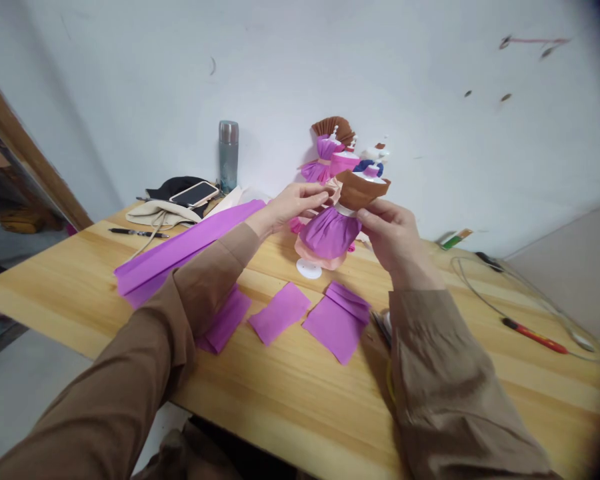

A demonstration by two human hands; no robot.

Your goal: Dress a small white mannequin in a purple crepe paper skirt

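Observation:
A small dress form (331, 230) with a brown paper top, a pale waistband and a purple gathered skirt over a pink layer is tilted above its round white base (309, 269). My left hand (300, 203) pinches a pale pink piece (334, 191) at the left side of the brown top (363, 191). Around the right side of the waist, the fingers of my right hand (391, 230) are closed on the dress form. Purple paper pieces (281, 313) lie on the wooden table in front, one of them folded (339, 320).
Behind stand more small dressed forms (325, 150) against the wall. At the left are a long purple strip (190, 247), a phone (195, 194), a pen (139, 233) and a bottle (229, 157). A red-handled tool (535, 335) and cable lie right; scissors (383, 327) are partly hidden.

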